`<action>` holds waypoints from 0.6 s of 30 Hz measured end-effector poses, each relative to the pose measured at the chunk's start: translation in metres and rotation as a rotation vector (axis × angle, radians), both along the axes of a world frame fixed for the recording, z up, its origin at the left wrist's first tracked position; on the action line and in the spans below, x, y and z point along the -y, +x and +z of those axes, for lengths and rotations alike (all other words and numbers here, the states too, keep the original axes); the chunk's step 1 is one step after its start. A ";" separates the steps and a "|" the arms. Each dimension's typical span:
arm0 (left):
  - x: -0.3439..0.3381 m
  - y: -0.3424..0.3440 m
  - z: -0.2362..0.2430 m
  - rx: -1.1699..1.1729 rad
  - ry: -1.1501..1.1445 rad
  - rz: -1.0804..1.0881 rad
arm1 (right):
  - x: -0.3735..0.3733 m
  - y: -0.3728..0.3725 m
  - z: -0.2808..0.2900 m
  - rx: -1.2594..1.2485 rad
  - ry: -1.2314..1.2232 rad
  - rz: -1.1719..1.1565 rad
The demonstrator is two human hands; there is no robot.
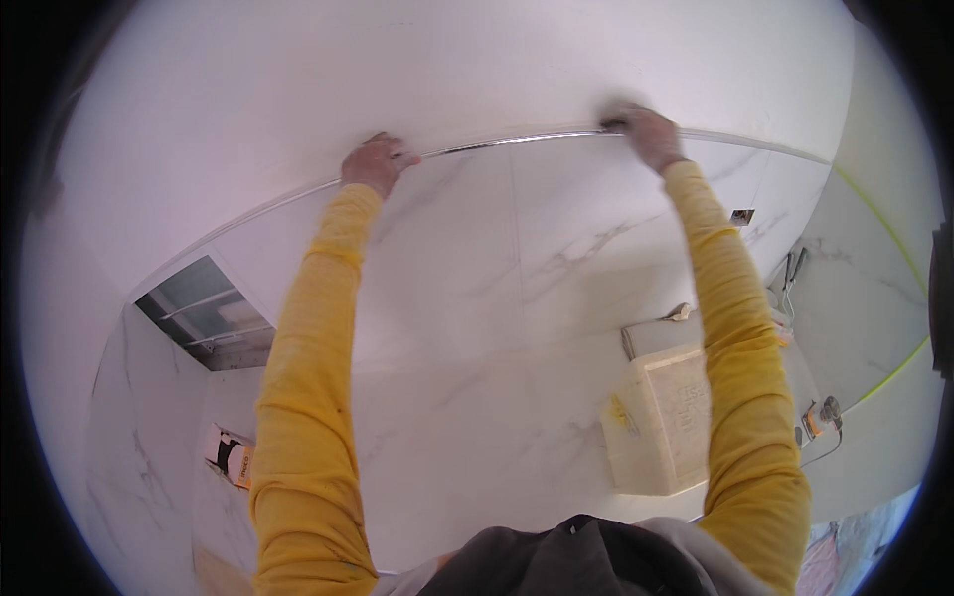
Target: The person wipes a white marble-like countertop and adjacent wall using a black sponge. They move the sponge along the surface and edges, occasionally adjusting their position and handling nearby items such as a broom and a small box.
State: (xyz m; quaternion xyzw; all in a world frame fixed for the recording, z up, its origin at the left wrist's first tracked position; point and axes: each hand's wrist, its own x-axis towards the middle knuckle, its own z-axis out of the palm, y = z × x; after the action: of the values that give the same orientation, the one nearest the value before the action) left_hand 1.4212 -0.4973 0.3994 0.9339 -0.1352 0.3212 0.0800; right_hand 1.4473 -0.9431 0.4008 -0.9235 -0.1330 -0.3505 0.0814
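Both my arms, in yellow sleeves, reach up to a shiny silver trim strip [497, 142] along the top edge of white marble-look wall tiles [447, 228]. My left hand [378, 162] is on the strip at the left, fingers bent and closed around something I cannot make out. Farther right, my right hand [653, 139] is closed on a small dark thing [614, 121], pressed where the strip meets the white wall [497, 70]. Motion blurs that dark thing, so its kind is unclear.
An upturned cream plastic tub [661, 422] stands below my right arm. A recessed opening [209, 313] lies left, near a box [231, 457]. An electrical box [741, 217] is set in the tiles. At right are a corded orange tool [821, 417] and a yellow-green line [884, 221].
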 end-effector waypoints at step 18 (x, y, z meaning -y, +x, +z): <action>0.010 -0.011 0.002 -0.020 -0.007 0.125 | -0.213 -0.030 0.024 -0.093 -0.312 0.045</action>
State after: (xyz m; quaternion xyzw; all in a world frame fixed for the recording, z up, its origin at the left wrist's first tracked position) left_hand 1.4100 -0.5077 0.4018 0.9434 -0.0748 0.3165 0.0645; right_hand 1.4171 -0.7306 0.4246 -0.9369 -0.2025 -0.2806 -0.0492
